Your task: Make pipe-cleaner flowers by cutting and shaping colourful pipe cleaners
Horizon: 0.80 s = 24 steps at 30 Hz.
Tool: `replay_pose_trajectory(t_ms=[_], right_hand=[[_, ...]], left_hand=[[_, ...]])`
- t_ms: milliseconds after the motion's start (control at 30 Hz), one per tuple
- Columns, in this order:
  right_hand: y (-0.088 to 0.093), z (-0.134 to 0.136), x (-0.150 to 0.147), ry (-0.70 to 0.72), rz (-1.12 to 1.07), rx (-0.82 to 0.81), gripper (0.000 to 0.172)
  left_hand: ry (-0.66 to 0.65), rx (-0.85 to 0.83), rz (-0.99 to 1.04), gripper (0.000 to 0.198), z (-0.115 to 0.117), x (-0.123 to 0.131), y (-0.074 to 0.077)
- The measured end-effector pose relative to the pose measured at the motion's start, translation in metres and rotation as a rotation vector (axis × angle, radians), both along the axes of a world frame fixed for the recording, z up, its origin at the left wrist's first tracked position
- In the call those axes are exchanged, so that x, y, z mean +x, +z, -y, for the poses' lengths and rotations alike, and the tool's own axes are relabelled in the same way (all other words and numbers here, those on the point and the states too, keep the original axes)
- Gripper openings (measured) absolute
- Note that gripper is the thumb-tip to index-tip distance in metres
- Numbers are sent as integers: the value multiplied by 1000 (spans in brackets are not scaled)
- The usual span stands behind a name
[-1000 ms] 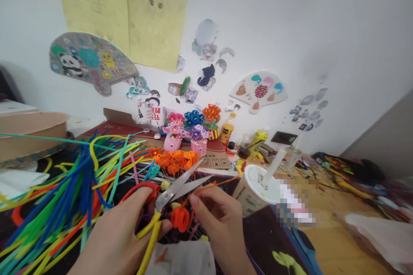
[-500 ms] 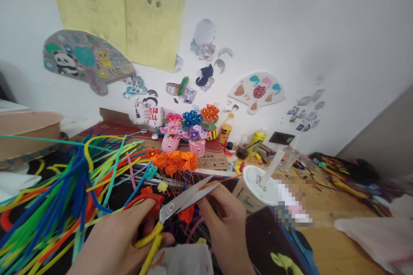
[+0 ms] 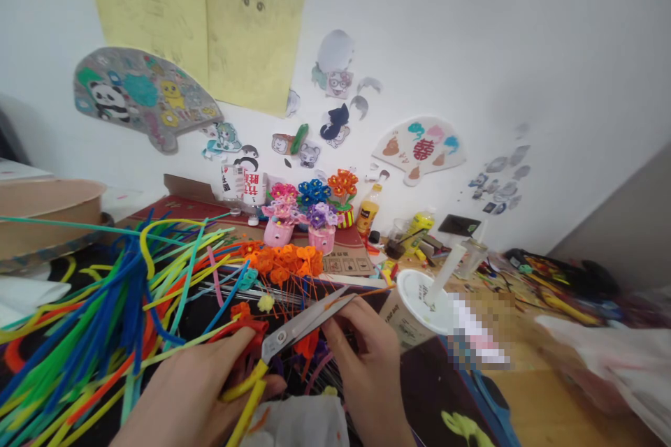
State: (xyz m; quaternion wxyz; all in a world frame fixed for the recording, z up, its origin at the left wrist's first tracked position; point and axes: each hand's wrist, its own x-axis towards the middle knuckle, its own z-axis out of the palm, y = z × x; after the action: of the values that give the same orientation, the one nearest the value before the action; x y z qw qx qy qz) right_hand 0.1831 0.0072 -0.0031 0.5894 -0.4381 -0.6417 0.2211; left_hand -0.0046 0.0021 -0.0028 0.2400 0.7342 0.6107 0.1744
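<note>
My left hand (image 3: 204, 377) is closed around the yellow-handled scissors (image 3: 293, 335), and red-orange pipe cleaners (image 3: 246, 328) are bunched by its thumb. The scissor blades point up to the right, slightly apart at the tips. My right hand (image 3: 367, 363) pinches a thin orange pipe cleaner (image 3: 380, 292) that crosses near the blade tips. Just beyond lie orange pipe-cleaner flowers (image 3: 283, 262) on thin stems. Below the hands is a crumpled white tissue (image 3: 304, 422) with orange bits on it.
Loose coloured pipe cleaners (image 3: 99, 321) spread across the left side. A lidded cup (image 3: 419, 300) with a wide straw stands right of my right hand. Small potted craft flowers (image 3: 321, 223) and a drink bottle (image 3: 368, 213) stand near the wall. A whitish sheet (image 3: 613, 356) is at far right.
The scissor blades have come slightly closer together around the orange pipe cleaner. At far right, the whitish sheet has shifted and spread. Both hands stay nearly in place.
</note>
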Motion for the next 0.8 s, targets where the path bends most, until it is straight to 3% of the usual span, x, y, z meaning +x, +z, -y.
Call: replay_pose_trajectory(t_ms=[300,667,800], right_hand=[[-2,-1,3,30,5,-37,16],[-2,-5,7,146,-73,-107,19],[-5,-6,8,110,-118,-122,17]], left_hand=[[16,-10,-35,25,-1,1,7],[-27,22,-12,34,-2,-5,2],[-22,28,32,23,0,-5,1]])
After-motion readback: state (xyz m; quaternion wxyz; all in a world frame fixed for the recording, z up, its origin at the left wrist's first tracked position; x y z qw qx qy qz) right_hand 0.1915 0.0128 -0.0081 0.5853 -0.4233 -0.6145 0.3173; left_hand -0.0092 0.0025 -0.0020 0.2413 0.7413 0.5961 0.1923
